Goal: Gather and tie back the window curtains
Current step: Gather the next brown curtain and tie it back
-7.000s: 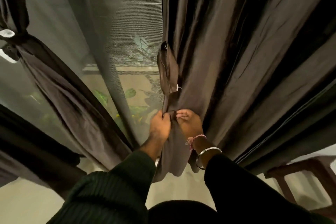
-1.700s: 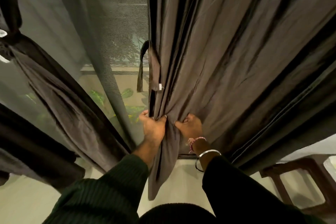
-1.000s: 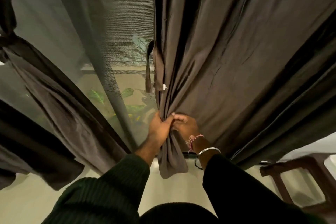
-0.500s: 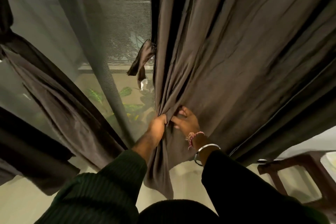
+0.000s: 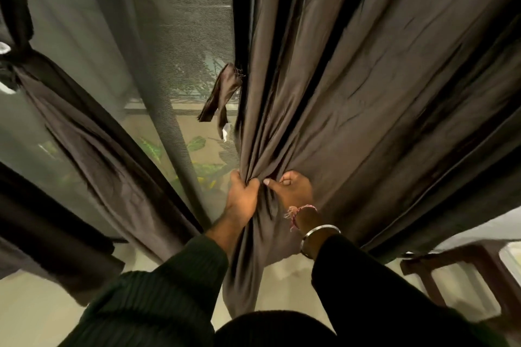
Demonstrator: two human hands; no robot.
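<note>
A wide dark brown curtain (image 5: 366,87) hangs on the right and spreads toward the right edge. My left hand (image 5: 242,197) grips a bunch of its gathered folds near the curtain's left edge. My right hand (image 5: 293,189) pinches further folds right beside it, thumb against the cloth. A loose brown tie-back strip (image 5: 221,96) with a small white tag dangles from the curtain's left edge above my hands. On the left, a second brown curtain (image 5: 93,146) hangs bunched and bound by a tie (image 5: 11,65).
A mesh-screened window (image 5: 183,36) shows plants outside between the two curtains. A grey sheer panel (image 5: 158,110) runs down in front of it. A dark wooden stool (image 5: 462,265) stands at the lower right on the pale floor (image 5: 36,313).
My right hand has closed from spread fingers into a pinch on more folds next to my left hand. The tie-back strip has swung a little. The view has shifted slightly.
</note>
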